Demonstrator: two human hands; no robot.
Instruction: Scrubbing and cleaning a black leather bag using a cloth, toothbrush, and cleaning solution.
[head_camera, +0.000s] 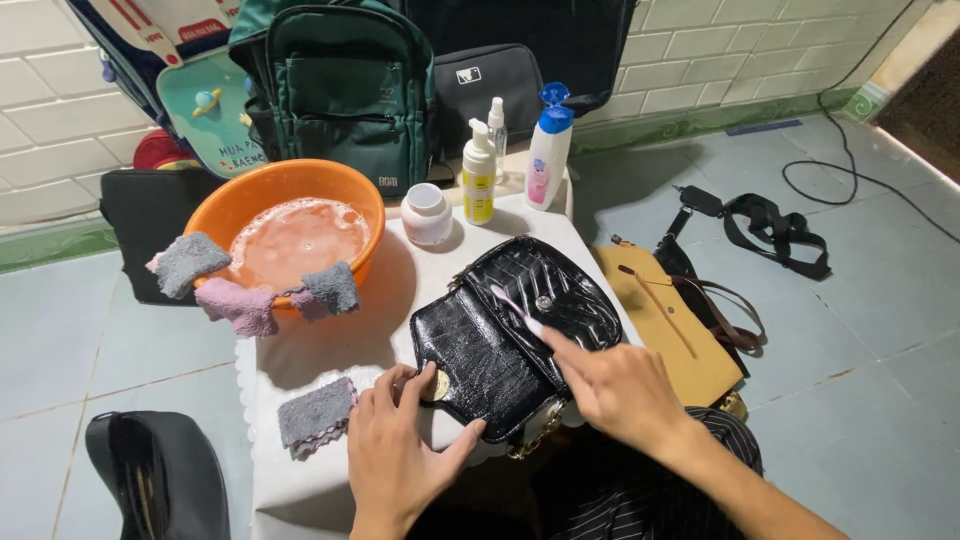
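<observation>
The left hand (400, 445) grips the black purse (515, 335). The right hand (615, 385) holds a toothbrush (512, 302) on it. The orange basin (285, 225) contains foamy water

The light is soft and even, coming from above. White glare shines on the glossy black handbag (515, 335) just beyond the fingers. Soft shadows fall beside the orange basin (285, 215). Straight lines bend near the edges.

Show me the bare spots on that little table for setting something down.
One bare patch of white table lies between the orange basin, the black handbag and the grey cloth. A narrower one lies below that cloth, beside the left hand. The far edge is crowded: jar and bottles.
</observation>
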